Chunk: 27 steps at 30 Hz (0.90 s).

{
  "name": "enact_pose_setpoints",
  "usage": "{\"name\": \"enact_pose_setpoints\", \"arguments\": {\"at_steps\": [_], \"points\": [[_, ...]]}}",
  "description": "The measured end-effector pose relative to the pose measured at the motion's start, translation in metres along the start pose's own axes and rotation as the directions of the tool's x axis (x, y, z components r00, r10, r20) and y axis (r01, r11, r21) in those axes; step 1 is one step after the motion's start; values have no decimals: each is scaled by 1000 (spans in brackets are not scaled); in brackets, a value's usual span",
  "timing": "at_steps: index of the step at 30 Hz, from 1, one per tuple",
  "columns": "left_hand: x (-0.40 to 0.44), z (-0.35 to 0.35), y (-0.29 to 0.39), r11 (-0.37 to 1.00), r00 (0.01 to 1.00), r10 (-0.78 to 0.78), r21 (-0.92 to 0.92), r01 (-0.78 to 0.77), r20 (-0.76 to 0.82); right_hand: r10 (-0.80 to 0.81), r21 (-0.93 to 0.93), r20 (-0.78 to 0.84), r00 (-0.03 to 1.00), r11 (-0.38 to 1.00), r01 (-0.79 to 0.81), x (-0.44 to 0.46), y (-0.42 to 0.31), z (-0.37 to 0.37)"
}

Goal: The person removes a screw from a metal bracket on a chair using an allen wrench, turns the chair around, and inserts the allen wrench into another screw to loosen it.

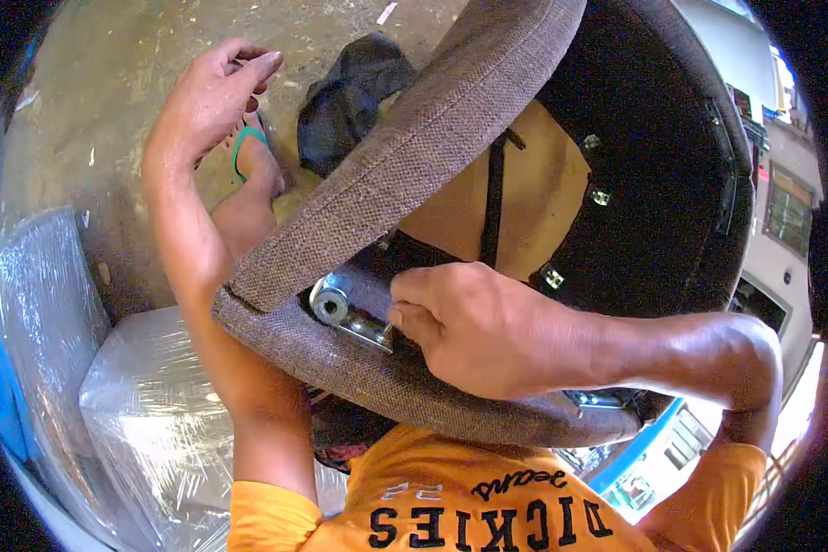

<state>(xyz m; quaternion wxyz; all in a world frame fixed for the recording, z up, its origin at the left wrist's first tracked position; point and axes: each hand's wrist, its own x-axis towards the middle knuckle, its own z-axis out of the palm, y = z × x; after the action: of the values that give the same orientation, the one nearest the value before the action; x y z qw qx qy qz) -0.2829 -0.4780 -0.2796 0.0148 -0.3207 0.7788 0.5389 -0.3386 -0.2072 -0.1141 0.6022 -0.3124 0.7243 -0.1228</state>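
Observation:
Curled loosely in the air at the upper left, my left hand shows nothing between its fingers. My right hand is closed in a pinch just right of a metal bracket; whatever its fingertips hold is hidden. A round metal piece with a hole is at the bracket's left end. The bracket lies on the inner side of a grey-brown upholstered frame. Inside the frame are black fabric, a tan panel, a dark strap and several small metal clips.
A black plastic bag lies on the worn floor. A foot in a green-strapped sandal is below my left hand. Plastic-wrapped items stand at the lower left, beside a blue item.

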Motion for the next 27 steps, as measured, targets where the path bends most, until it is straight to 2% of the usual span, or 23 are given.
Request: {"name": "enact_pose_setpoints", "arguments": {"at_steps": [2, 5, 7, 11, 13, 17, 19, 23, 27], "points": [[-3, 1, 0, 1000, 1000, -25, -5, 26, 7, -17, -22, -24, 1000, 1000, 16, -2, -1, 3], [-2, -4, -2, 999, 999, 29, 40, -27, -39, -49, -15, 2, 999, 999, 49, -2, -1, 2], [-3, -3, -5, 999, 998, 37, 33, -35, -57, -69, 102, -7, 998, 992, 69, -3, 1, 3], [-1, -3, -9, 998, 998, 52, 45, -50, -39, -61, 104, -14, 998, 993, 63, -3, 1, 5], [1, -1, -9, 996, 995, 76, 41, -73, -65, 2, 51, -33, 999, 999, 0, -4, -4, 7], [2, 0, -4, 995, 996, 83, 61, -80, -37, 29, 91, -38, 999, 996, -25, -2, -3, 8], [1, 3, -4, 995, 993, 94, 51, -90, -72, 39, 91, 5, 999, 995, -39, -1, -3, 7], [2, 2, -1, 993, 996, 86, 88, -82, -38, 85, 77, -1, 996, 993, -85, -4, -7, 11], [3, 4, 1, 995, 996, 80, 67, -77, -39, 37, 20, 96, 995, 999, -39, 7, -1, 3]]}}
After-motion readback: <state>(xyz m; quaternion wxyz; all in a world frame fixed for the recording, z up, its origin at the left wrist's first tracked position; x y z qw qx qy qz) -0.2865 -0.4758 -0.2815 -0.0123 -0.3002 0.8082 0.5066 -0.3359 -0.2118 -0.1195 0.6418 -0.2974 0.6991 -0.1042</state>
